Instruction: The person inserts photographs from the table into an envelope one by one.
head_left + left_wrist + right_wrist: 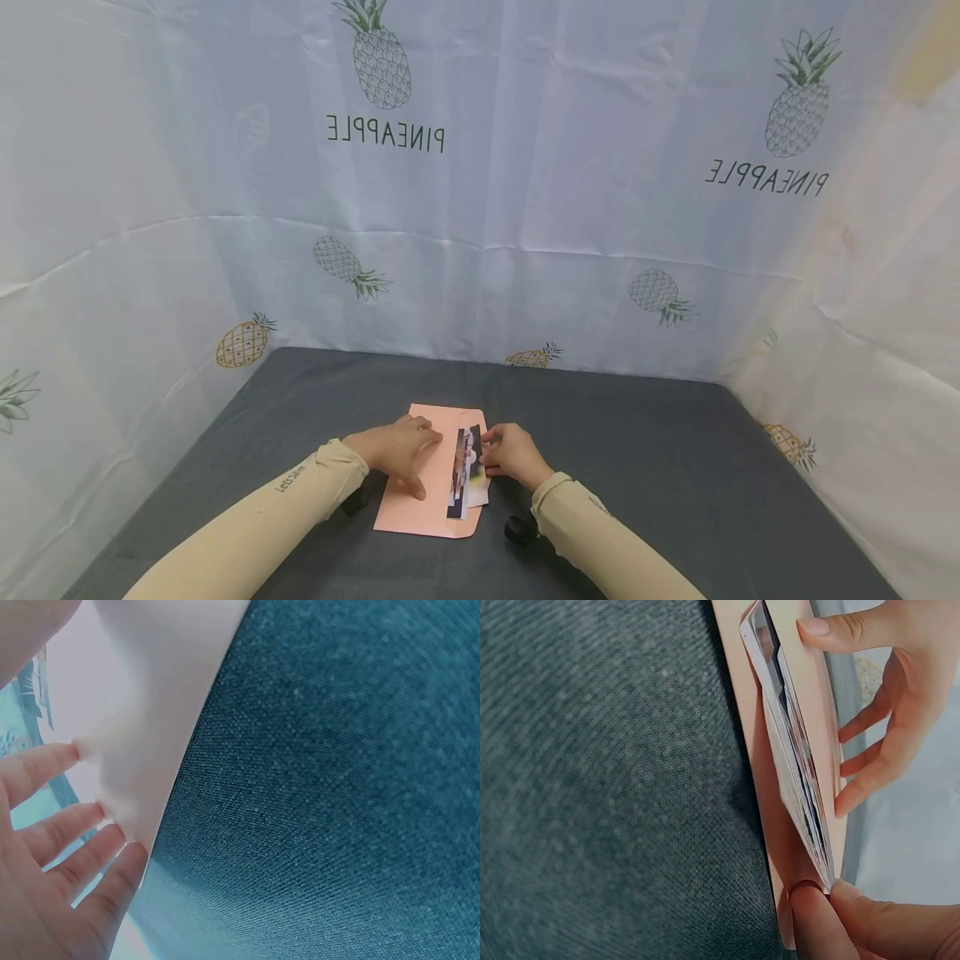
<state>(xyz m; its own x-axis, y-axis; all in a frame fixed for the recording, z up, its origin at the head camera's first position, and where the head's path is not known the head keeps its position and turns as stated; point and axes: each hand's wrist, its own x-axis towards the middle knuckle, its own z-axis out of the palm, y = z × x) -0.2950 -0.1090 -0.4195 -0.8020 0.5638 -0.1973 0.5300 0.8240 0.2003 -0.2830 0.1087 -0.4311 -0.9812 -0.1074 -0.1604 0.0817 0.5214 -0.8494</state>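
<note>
A salmon-pink envelope (416, 517) lies flat on the dark cloth. My left hand (403, 450) rests on it with fingers spread; in the left wrist view these fingertips (133, 859) press near the envelope's edge. A thin stack of printed photos (459, 475), slightly fanned, overlaps the envelope's right part. My right hand (513, 454) pinches the stack at its right side between thumb and fingers. In the right wrist view the photos (802, 757) stand tilted on edge, and the pinching fingers (817, 922) grip one end. Part of the stack's far side is hidden.
A dark grey cloth (637, 467) covers the table. White curtains (525, 183) with pineapple prints enclose it at the back and both sides. Black straps or devices (520, 530) sit under the wrists, beside the envelope.
</note>
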